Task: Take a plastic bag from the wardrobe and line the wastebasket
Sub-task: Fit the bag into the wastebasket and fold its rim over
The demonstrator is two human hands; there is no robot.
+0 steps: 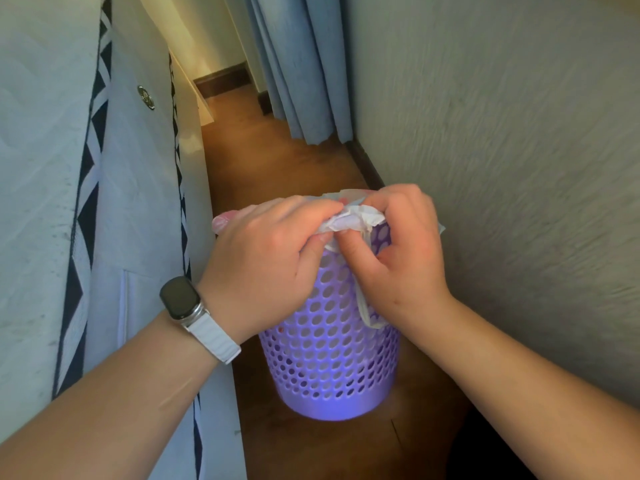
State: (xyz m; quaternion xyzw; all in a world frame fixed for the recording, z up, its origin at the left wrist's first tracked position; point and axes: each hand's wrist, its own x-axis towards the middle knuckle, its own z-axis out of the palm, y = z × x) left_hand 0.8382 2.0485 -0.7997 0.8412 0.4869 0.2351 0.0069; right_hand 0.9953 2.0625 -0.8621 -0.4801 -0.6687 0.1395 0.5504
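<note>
Item in my view: a lilac perforated plastic wastebasket standing on the brown wooden floor, between a white mattress edge with black trim and a grey textured wall. A thin white plastic bag is bunched at its near rim. My left hand and right hand both pinch that bunch, fingers closed on the film. A dark-faced, white-strapped watch sits on the left wrist.

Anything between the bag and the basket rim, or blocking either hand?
Nothing visible. Left hand and right hand both pinch the plastic bag at the wastebasket rim's near side; a loose strip hangs outside.
</note>
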